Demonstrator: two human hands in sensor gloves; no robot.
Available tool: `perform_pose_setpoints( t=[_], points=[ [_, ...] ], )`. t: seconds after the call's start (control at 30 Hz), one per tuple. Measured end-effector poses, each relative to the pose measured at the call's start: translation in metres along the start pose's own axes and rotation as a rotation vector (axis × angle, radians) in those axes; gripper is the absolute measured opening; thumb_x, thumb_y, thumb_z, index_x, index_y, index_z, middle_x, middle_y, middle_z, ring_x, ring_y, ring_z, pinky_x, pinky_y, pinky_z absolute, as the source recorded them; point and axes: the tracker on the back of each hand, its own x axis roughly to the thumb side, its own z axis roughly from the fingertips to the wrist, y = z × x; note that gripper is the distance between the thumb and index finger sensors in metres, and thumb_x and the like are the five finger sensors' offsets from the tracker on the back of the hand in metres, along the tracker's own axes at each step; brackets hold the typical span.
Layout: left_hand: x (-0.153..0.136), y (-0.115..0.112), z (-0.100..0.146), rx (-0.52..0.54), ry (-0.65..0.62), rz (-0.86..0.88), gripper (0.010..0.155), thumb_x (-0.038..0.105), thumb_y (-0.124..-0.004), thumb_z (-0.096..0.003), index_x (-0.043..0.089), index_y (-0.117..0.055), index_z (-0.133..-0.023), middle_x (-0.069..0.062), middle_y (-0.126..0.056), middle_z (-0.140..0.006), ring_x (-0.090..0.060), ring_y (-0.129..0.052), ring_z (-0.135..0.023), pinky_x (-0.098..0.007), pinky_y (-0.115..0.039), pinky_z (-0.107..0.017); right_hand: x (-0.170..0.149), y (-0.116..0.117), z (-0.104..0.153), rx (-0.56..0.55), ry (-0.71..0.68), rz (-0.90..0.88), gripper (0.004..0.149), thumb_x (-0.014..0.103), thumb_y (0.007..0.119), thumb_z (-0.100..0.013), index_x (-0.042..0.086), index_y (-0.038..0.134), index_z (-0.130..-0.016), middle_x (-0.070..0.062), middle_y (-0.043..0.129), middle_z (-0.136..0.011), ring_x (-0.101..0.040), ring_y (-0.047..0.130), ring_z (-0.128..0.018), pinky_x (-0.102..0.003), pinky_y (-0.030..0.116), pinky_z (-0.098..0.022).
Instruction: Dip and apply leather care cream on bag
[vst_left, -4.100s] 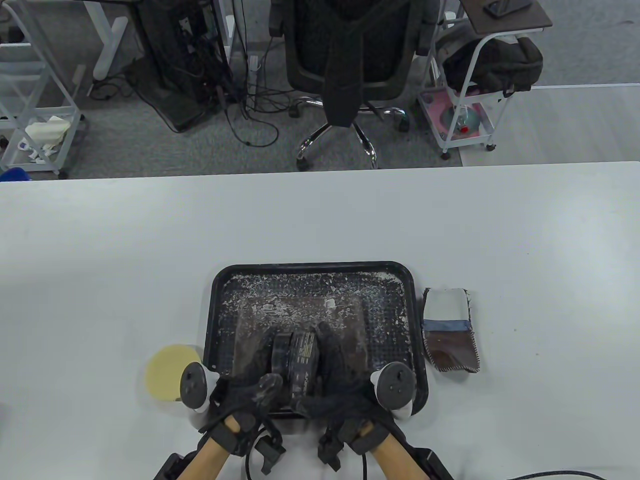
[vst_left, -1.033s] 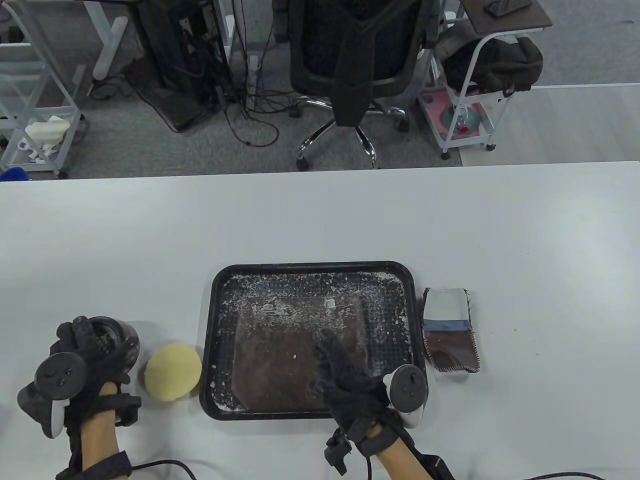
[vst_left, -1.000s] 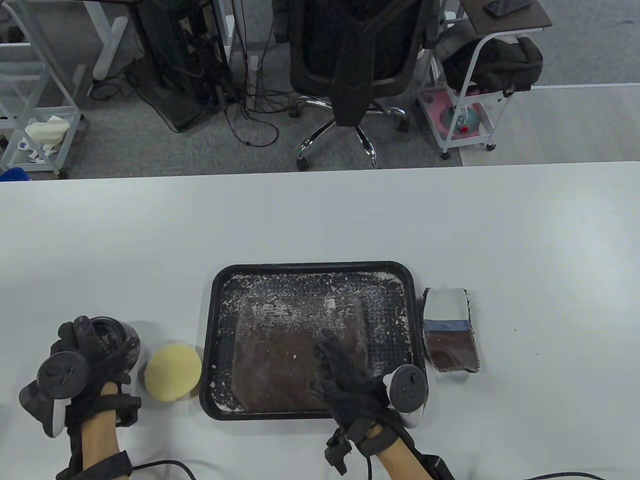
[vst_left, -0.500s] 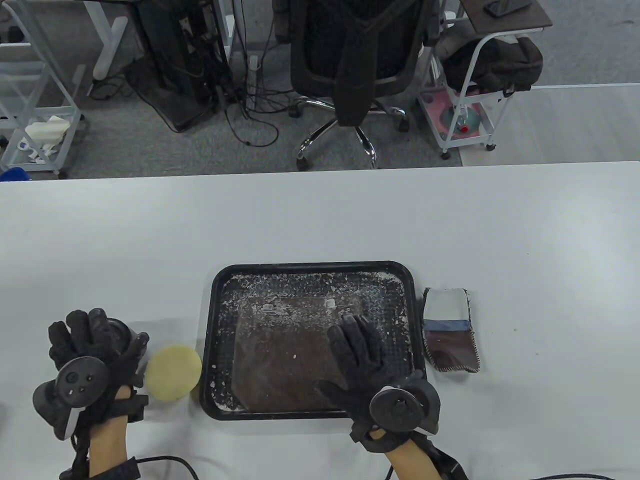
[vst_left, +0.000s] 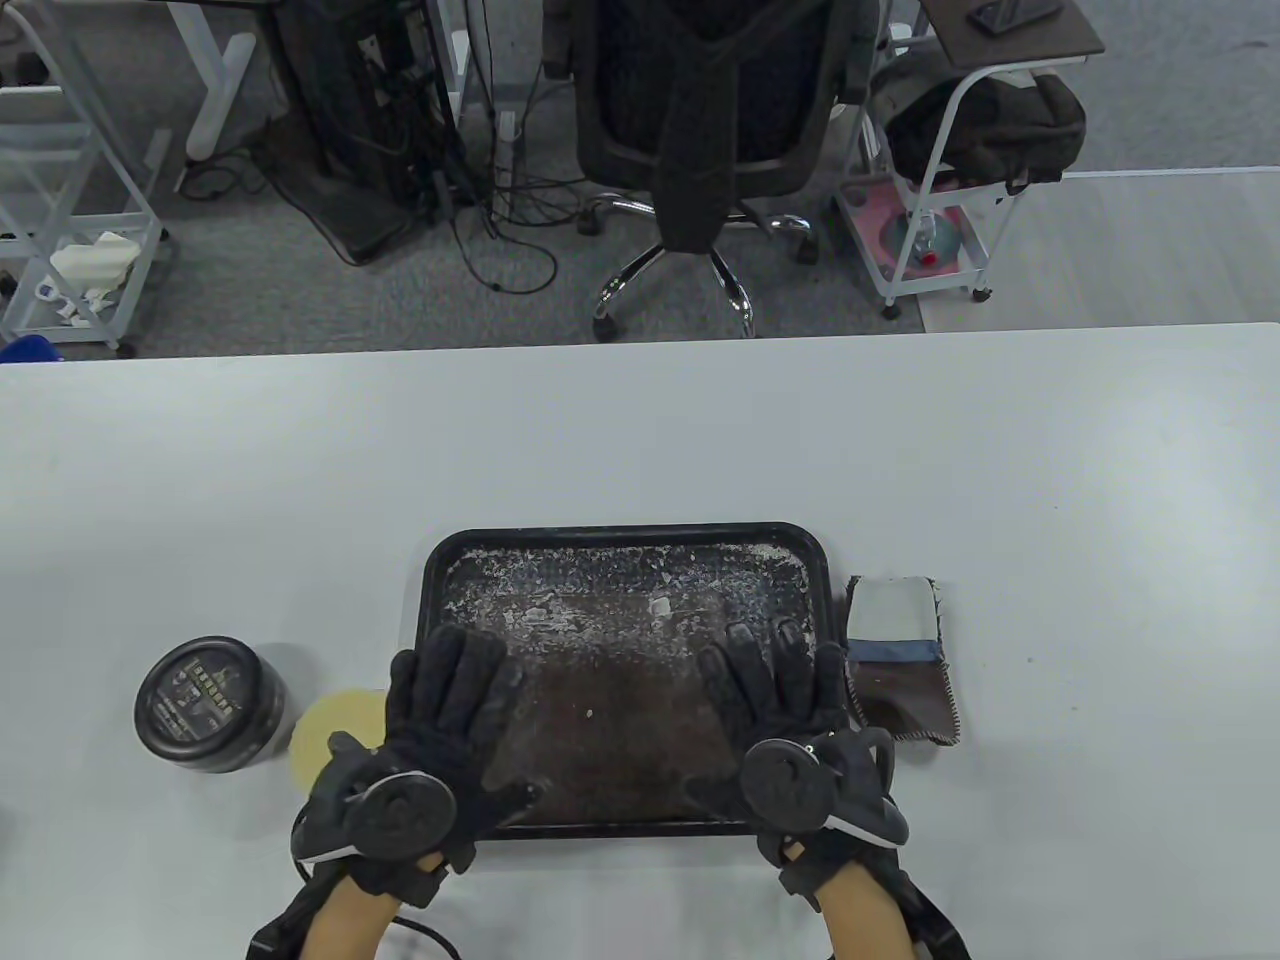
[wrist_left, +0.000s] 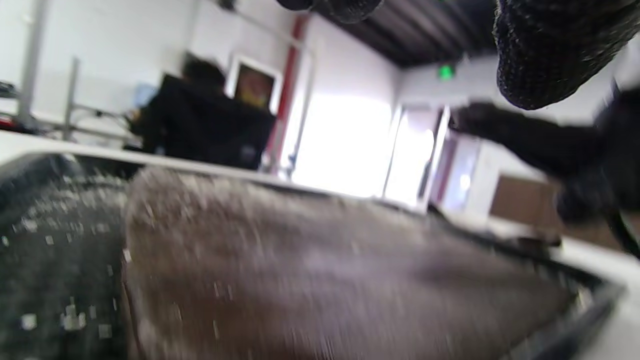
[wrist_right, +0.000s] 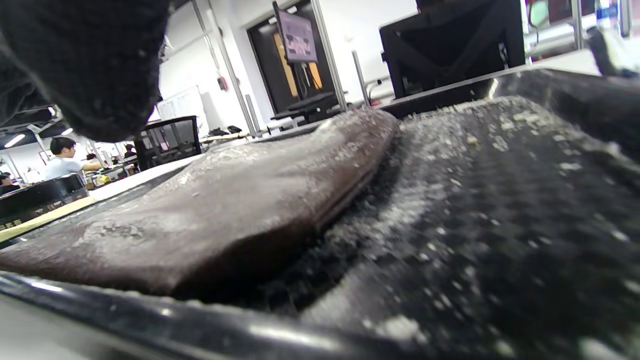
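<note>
A flat brown leather bag (vst_left: 610, 710) lies in a black tray (vst_left: 625, 537) dusted with white flecks. It also shows in the left wrist view (wrist_left: 320, 290) and the right wrist view (wrist_right: 225, 220). My left hand (vst_left: 450, 700) lies flat and open over the bag's left part. My right hand (vst_left: 775, 680) lies flat and open over the tray's right side, by the bag's right edge. A black jar of cream (vst_left: 208, 705) stands on the table left of the tray. A round yellow sponge pad (vst_left: 335, 725) lies between jar and tray, partly under my left hand.
A small leather and fabric swatch (vst_left: 900, 660) lies just right of the tray. The white table (vst_left: 640, 440) stretches far behind the tray. An office chair (vst_left: 700, 120) and carts stand beyond the table's far edge.
My left hand let go of the jar, left it on the table and moved right onto the bag. My right hand shifted right toward the tray's right side.
</note>
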Motion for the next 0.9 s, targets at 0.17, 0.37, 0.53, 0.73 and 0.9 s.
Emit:
perform_pose_setpoints(
  t=[0.17,0.37,0.53,0.73,0.9],
  points=[
    [0.007,-0.02,-0.011,-0.135,-0.031,0.009,0.1,0.07,-0.077,-0.0488,0.009,-0.034,-0.116,-0.023,-0.02,-0.119,-0.059,-0.015,-0.104,-0.079,-0.015,-0.064,-0.007,0.005,-0.005,0.1,0.006,-0.045,0.115,0.064,0.092,-0.04,0.026,0.013,-0.114,-0.012,-0.004,-0.119,-0.046,-0.02,-0.101,-0.068,-0.011,-0.061],
    [-0.002,-0.026,-0.01,-0.172,0.0,0.039,0.099,0.068,-0.078,-0.0488,0.01,-0.032,-0.115,-0.023,-0.018,-0.119,-0.059,-0.011,-0.104,-0.078,-0.012,-0.063,-0.006,0.01,-0.009,0.139,0.0,-0.058,0.113,0.065,0.09,-0.042,0.024,0.014,-0.114,-0.015,-0.002,-0.119,-0.048,-0.018,-0.101,-0.069,-0.01,-0.061],
    [0.0,-0.028,-0.011,-0.17,-0.021,0.057,0.097,0.067,-0.077,-0.0497,0.009,-0.035,-0.115,-0.024,-0.021,-0.119,-0.058,-0.022,-0.105,-0.077,-0.011,-0.063,-0.003,0.008,-0.007,0.109,-0.022,-0.07,0.112,0.065,0.09,-0.042,0.023,0.016,-0.115,-0.017,0.0,-0.12,-0.049,-0.015,-0.102,-0.07,-0.008,-0.061],
    [0.01,-0.031,-0.013,-0.157,-0.03,0.013,0.095,0.068,-0.074,-0.0517,0.011,-0.032,-0.115,-0.023,-0.02,-0.118,-0.057,-0.021,-0.106,-0.076,-0.017,-0.066,0.003,0.007,-0.007,0.016,-0.054,-0.045,0.104,0.073,0.076,-0.047,0.023,0.017,-0.115,-0.018,0.008,-0.121,-0.049,-0.009,-0.105,-0.072,-0.003,-0.063],
    [0.008,-0.03,-0.011,-0.121,-0.031,0.03,0.095,0.068,-0.073,-0.052,0.012,-0.029,-0.114,-0.023,-0.018,-0.118,-0.057,-0.021,-0.106,-0.076,-0.022,-0.068,0.009,0.012,-0.008,0.018,-0.081,-0.02,0.103,0.071,0.078,-0.047,0.022,0.02,-0.116,-0.019,0.009,-0.121,-0.051,-0.005,-0.106,-0.074,0.0,-0.063]
  ],
)
